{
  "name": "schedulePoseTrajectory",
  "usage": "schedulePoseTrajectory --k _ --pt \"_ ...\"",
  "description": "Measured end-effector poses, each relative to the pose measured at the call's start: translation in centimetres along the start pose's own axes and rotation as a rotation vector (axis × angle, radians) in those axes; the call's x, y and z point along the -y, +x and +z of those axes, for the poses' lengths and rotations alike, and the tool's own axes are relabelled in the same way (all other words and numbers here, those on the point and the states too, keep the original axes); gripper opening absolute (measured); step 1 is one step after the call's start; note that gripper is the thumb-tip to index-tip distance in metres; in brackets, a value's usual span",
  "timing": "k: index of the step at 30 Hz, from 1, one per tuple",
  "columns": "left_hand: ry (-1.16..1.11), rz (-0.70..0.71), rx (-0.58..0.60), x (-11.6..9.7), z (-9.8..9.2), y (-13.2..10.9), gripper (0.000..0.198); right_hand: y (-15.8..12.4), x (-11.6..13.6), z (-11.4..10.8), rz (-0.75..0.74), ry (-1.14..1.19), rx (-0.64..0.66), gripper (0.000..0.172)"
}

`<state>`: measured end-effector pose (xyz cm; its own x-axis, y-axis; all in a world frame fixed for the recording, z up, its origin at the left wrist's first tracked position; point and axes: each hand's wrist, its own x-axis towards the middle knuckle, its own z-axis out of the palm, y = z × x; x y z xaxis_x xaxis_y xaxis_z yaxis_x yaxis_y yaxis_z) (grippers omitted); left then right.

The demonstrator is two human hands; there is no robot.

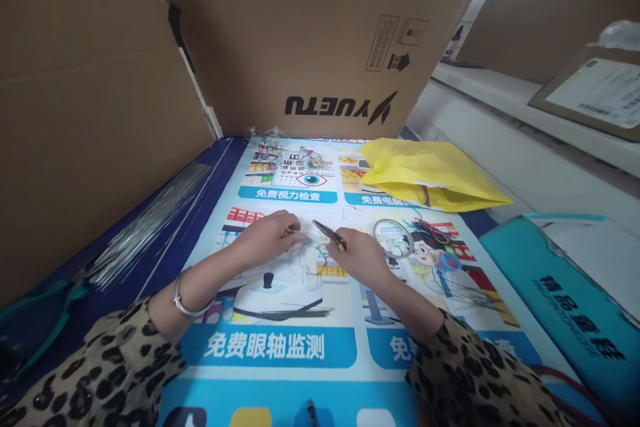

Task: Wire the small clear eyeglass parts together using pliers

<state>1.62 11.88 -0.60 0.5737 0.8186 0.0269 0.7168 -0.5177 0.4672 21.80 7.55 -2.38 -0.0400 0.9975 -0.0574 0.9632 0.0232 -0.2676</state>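
My right hand (359,252) is closed around needle-nose pliers (327,233), their dark jaws pointing up and to the left. To the left, my left hand (273,237) is bent with fingertips pinched together. Thin wire (311,260) trails between and below the two hands, and my left fingertips appear to hold it; the exact grip is too fine to see. A few dark straight wire pieces (285,313) lie on the printed sheet nearer to me. Right of the pliers sits a round clear dish (393,239) with small shiny pieces inside.
Coloured cords (434,232) and a small round blue-and-pink item (450,261) lie to the right. Behind are a yellow bag (430,170) and wire tangles (270,137). Straight wires (155,220) and teal-handled cutters (55,320) lie left. Cardboard (300,33) stands behind; a teal box (555,293) right.
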Motion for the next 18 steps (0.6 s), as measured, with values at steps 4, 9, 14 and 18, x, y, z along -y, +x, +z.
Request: schedulePoseTrajectory --k 4,9,14,18 --pt "-0.092 0.177 0.016 0.00 -0.37 -0.47 0.024 -0.14 -0.14 0.18 -0.010 0.026 -0.014 0.022" --pt "-0.085 0.302 0.130 -0.19 0.11 -0.67 0.026 -0.25 -0.19 0.29 -0.056 0.028 -0.037 0.020" --pt "-0.060 0.316 0.130 0.24 0.39 -0.55 0.015 -0.34 -0.14 0.30 -0.062 0.016 -0.047 0.019" --pt "-0.069 0.340 0.147 0.19 0.08 -0.69 0.015 -0.39 -0.14 0.38 -0.069 0.021 -0.061 0.019"
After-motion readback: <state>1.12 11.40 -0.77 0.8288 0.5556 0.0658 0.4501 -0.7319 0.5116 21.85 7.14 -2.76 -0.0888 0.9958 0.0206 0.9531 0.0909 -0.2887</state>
